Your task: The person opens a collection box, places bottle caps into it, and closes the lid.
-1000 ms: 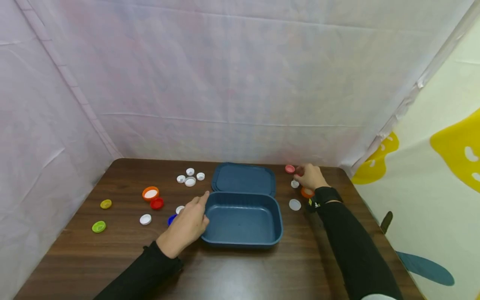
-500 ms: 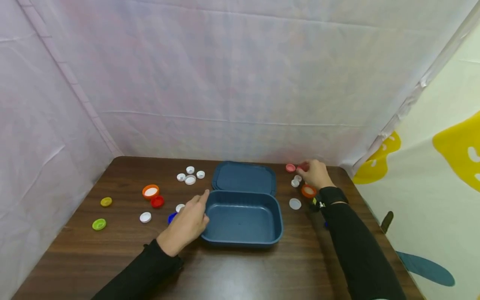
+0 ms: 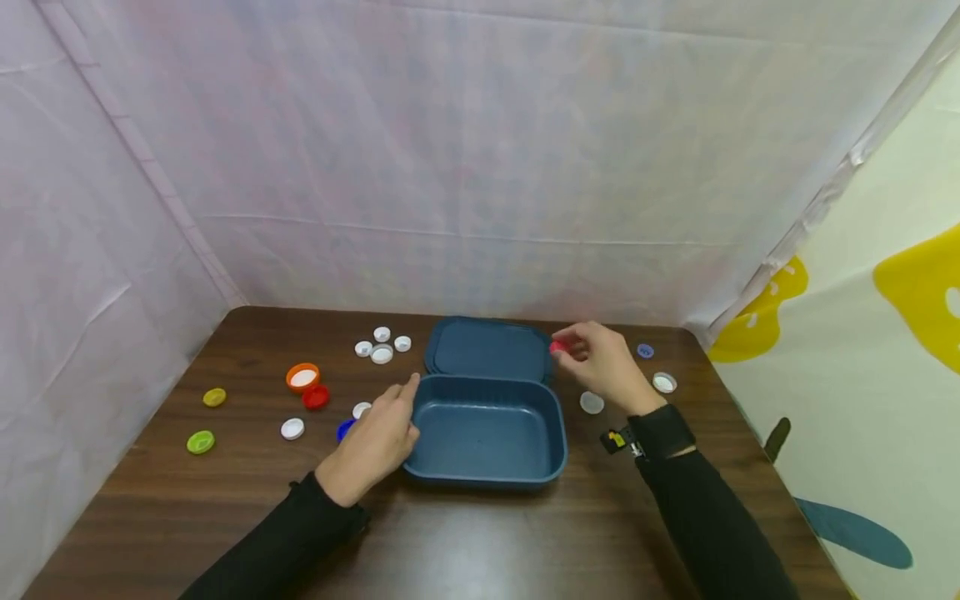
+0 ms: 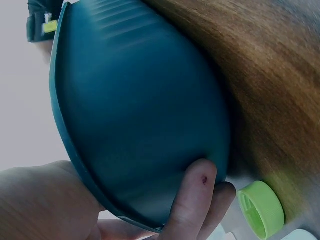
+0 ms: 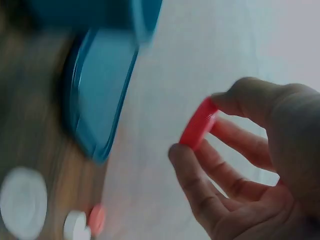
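Right hand (image 3: 609, 367) pinches a red cap (image 3: 558, 347) between thumb and fingers, right of frame centre, raised beside the box lid (image 3: 487, 348). Left hand (image 3: 372, 442), fingers relaxed, rests against the blue box (image 3: 486, 433) on the worktop (image 3: 480, 542).

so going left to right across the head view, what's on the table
lime green plastic cap → orange-rimmed cap → left hand → dark blue plastic box → right hand pinching a small red cap → white cap
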Tool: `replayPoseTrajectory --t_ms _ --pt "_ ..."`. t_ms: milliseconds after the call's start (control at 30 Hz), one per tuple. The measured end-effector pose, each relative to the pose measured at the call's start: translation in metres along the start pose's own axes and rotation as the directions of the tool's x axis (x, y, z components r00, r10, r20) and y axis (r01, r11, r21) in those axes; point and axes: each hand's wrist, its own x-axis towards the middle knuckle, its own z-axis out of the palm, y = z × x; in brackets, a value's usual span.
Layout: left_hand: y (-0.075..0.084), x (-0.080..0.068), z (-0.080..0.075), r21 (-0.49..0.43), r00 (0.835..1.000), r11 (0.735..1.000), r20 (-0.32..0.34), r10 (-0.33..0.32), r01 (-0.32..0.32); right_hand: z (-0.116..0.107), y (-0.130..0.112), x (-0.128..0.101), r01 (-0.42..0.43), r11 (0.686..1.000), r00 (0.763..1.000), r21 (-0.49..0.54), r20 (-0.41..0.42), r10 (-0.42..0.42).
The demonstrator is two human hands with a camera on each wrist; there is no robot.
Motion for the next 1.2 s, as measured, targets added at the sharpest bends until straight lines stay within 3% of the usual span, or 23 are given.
replayPoseTrajectory --t_ms 133,267,400,533,867,1200 --pt "0.001 -0.001 -0.001 0.0 1.0 1.0 0.005 -0.004 0.004 0.015 -0.035 -0.014 0.082 0.997 0.992 0.003 0.099 -0.082" --pt "0.001 -0.001 -0.001 0.002 1.0 1.0 0.002 -0.004 0.004 0.031 -0.06 -0.028 0.152 0.988 0.958 -0.026 0.248 -0.141" --pt "0.001 -0.001 -0.001 0.003 1.0 1.0 0.003 -0.006 0.006 0.045 -0.07 -0.038 0.209 0.977 0.911 -0.04 0.37 -0.179" --pt "0.001 0.0 0.0 0.0 1.0 1.0 0.007 -0.01 0.01 0.052 -0.07 -0.043 0.195 0.98 0.889 -0.023 0.427 -0.167" --pt "0.001 -0.001 0.0 0.016 1.0 1.0 -0.02 0.011 -0.01 0.052 -0.069 -0.045 0.171 0.985 0.911 0.012 0.378 -0.162" --pt "0.0 0.0 0.003 0.01 1.0 1.0 -0.012 -0.005 0.005 0.034 -0.066 -0.038 0.158 0.987 0.945 -0.009 0.292 -0.149"
